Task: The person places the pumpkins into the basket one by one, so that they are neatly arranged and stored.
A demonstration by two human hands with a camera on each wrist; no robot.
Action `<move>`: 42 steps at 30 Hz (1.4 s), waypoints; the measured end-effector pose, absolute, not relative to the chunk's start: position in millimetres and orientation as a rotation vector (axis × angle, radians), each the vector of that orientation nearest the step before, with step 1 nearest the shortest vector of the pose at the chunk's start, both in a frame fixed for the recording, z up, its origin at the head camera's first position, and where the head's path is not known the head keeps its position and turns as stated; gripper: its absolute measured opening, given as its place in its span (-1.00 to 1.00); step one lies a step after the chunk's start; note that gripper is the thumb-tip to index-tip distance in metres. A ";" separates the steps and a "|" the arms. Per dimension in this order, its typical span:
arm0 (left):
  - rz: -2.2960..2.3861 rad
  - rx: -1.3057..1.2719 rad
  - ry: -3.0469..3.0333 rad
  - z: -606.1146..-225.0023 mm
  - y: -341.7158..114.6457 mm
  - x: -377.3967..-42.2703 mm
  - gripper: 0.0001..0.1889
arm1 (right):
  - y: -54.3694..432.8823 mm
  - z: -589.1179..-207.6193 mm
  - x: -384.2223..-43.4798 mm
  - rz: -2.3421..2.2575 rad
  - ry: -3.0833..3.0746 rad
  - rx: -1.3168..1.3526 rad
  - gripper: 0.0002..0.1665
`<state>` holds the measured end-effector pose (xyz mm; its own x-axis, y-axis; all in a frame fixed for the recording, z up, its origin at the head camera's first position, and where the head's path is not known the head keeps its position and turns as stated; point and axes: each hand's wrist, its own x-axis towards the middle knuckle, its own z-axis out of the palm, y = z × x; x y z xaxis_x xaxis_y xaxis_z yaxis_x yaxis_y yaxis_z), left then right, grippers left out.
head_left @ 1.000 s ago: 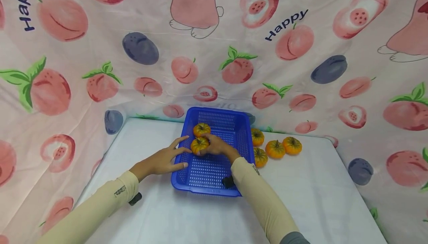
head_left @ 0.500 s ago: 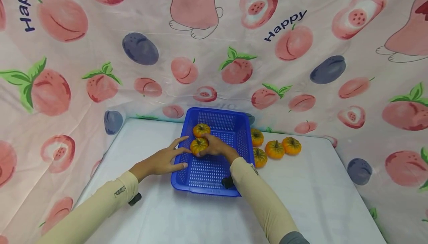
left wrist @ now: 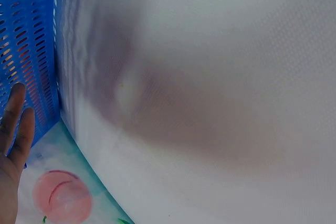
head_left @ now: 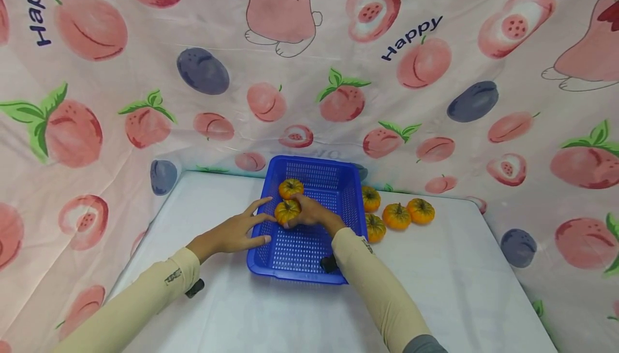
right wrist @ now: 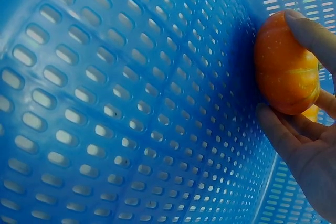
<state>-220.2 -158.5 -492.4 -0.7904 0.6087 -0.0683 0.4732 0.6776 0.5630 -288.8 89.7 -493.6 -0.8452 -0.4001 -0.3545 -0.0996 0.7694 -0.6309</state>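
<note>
My right hand (head_left: 313,211) reaches into a blue plastic basket (head_left: 297,276) and grips a small orange pumpkin (head_left: 286,210) with green streaks. In the right wrist view the thumb and fingers curl round the pumpkin (right wrist: 286,64), low by the perforated basket floor. Just behind it, against the basket's left side, sits a second small pumpkin (head_left: 290,187). My left hand (head_left: 237,233) lies at the basket's left rim with its fingers spread and fairly straight. The left wrist view shows two of its fingers (left wrist: 22,137) in front of the basket's outer wall (left wrist: 31,40).
Several more small pumpkins, among them one pumpkin (head_left: 397,216) with an upright stem, stand on the white table (head_left: 459,278) right of the basket. A fruit-print cloth (head_left: 300,100) hangs behind and along the sides of the table.
The hands, basket and pumpkins keep nearly the same places. The right fingers stay round the pumpkin, and the whole view drifts very slightly.
</note>
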 end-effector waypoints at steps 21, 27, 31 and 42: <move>0.772 0.878 2.662 -495.7 -158.6 -221.6 -0.47 | 96.8 -488.5 -290.3 -0.846 2.478 -0.438 0.04; 0.775 0.884 2.660 -495.4 -159.1 -221.6 -0.46 | 104.5 -480.9 -290.2 -0.882 2.452 -0.445 0.06; 0.769 0.884 2.660 -495.4 -159.0 -221.6 -0.46 | 111.6 -467.9 -291.1 -0.938 2.436 -0.511 0.06; 0.771 0.881 2.653 -494.6 -158.5 -222.1 -0.42 | 135.8 -428.9 -290.8 -1.106 2.437 -0.682 0.00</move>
